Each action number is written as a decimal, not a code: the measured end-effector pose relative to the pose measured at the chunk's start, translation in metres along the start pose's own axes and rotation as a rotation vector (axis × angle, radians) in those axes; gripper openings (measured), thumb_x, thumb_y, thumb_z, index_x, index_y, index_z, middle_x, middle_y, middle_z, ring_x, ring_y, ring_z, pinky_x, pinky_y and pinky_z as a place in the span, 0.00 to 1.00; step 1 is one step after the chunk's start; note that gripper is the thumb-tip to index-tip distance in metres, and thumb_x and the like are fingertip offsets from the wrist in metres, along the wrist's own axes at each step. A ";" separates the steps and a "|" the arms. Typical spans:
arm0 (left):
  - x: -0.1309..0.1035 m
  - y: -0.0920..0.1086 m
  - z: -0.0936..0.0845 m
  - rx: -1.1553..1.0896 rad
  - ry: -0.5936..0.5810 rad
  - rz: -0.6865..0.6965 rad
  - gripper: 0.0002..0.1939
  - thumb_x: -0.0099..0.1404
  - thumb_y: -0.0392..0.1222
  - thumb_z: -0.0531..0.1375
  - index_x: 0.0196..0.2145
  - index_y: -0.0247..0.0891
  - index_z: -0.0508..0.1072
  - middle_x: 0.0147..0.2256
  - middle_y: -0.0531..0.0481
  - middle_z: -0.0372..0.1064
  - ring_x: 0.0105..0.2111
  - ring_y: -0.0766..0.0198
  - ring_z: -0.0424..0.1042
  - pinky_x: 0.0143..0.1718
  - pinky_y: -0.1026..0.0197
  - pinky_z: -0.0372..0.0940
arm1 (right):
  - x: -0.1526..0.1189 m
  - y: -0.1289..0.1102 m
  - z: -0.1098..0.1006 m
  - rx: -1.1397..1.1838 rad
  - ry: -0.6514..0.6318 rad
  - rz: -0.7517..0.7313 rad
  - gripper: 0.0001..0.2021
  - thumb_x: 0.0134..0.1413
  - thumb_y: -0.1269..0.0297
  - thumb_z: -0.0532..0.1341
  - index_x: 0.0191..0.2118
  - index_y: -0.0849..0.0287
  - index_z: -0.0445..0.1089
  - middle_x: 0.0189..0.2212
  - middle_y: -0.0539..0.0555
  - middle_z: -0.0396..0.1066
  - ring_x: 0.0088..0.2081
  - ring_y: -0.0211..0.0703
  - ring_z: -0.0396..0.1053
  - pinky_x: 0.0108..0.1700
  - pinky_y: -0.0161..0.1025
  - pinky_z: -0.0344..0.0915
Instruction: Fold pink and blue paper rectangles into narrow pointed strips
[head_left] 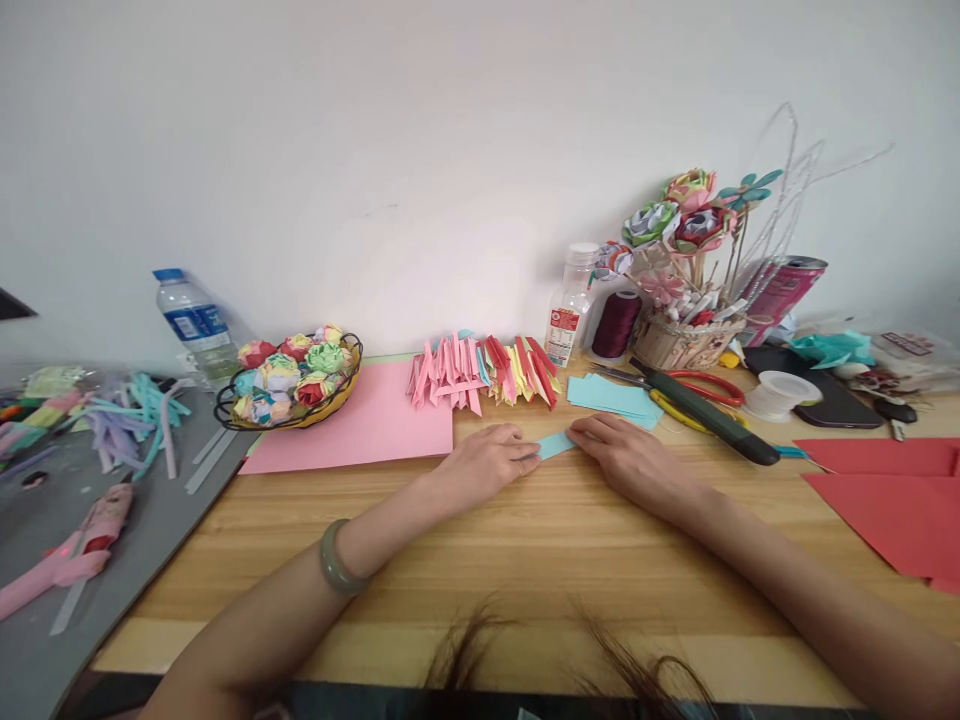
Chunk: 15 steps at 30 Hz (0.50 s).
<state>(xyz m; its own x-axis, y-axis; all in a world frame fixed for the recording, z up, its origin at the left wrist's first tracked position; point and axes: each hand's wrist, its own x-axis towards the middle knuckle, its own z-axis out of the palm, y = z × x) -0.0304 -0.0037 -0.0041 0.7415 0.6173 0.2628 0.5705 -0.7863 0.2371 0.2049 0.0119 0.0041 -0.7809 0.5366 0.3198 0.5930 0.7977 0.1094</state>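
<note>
Between both hands a small light-blue paper strip (555, 445) lies on the wooden table. Its left end is under the fingers of my left hand (486, 462), which are bent together over the paper. My right hand (628, 458) presses its fingertips on the strip's right end. Just behind my right hand rests a loose stack of light-blue paper strips (611, 397). Farther back stands a row of folded pink, red and yellow paper pieces (457, 370). The undersides of both hands and the thumbs are mostly hidden.
Left are a pink sheet (375, 420), a basket of paper flowers (341, 408), a water bottle (196, 325) and a pink glue gun (82, 555). Right are a green-handled cutter (709, 415), scissors (705, 385), a thread spool (616, 325), a flower basket (686, 342) and red paper (892, 510).
</note>
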 end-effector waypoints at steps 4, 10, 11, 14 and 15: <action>0.000 -0.001 0.001 -0.064 0.014 -0.005 0.15 0.68 0.36 0.49 0.47 0.44 0.70 0.48 0.50 0.69 0.52 0.60 0.60 0.52 0.55 0.55 | 0.005 -0.011 0.000 -0.034 -0.005 0.004 0.13 0.56 0.75 0.51 0.44 0.64 0.68 0.40 0.61 0.68 0.43 0.49 0.63 0.44 0.45 0.62; 0.001 0.001 -0.002 -0.004 -0.010 -0.013 0.14 0.67 0.35 0.50 0.47 0.43 0.70 0.49 0.48 0.67 0.54 0.57 0.59 0.53 0.52 0.55 | 0.012 -0.016 -0.001 -0.095 -0.048 -0.011 0.13 0.57 0.75 0.51 0.45 0.64 0.67 0.41 0.60 0.69 0.43 0.48 0.65 0.44 0.43 0.60; 0.000 0.003 -0.003 -0.002 0.003 -0.016 0.14 0.67 0.35 0.50 0.46 0.43 0.71 0.49 0.48 0.68 0.54 0.57 0.59 0.53 0.51 0.55 | 0.011 -0.014 -0.001 -0.118 -0.046 -0.001 0.13 0.57 0.75 0.51 0.45 0.64 0.67 0.41 0.60 0.69 0.43 0.48 0.65 0.44 0.43 0.59; -0.006 0.010 -0.007 0.037 0.053 -0.040 0.12 0.67 0.37 0.51 0.43 0.41 0.72 0.47 0.46 0.69 0.54 0.56 0.59 0.54 0.47 0.53 | 0.008 -0.008 -0.002 -0.180 -0.052 0.022 0.14 0.56 0.76 0.51 0.46 0.64 0.67 0.40 0.59 0.70 0.44 0.48 0.64 0.45 0.43 0.58; -0.008 0.013 -0.009 0.065 0.058 -0.042 0.12 0.67 0.36 0.50 0.42 0.40 0.72 0.46 0.45 0.70 0.54 0.56 0.59 0.55 0.46 0.51 | 0.008 -0.008 -0.003 -0.196 -0.053 0.032 0.14 0.56 0.76 0.51 0.45 0.64 0.68 0.40 0.59 0.70 0.44 0.48 0.64 0.45 0.43 0.58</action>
<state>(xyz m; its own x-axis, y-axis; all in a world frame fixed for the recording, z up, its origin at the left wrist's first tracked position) -0.0324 -0.0188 0.0049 0.6957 0.6491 0.3078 0.6242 -0.7582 0.1882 0.1949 0.0087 0.0086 -0.7671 0.5787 0.2768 0.6406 0.7140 0.2826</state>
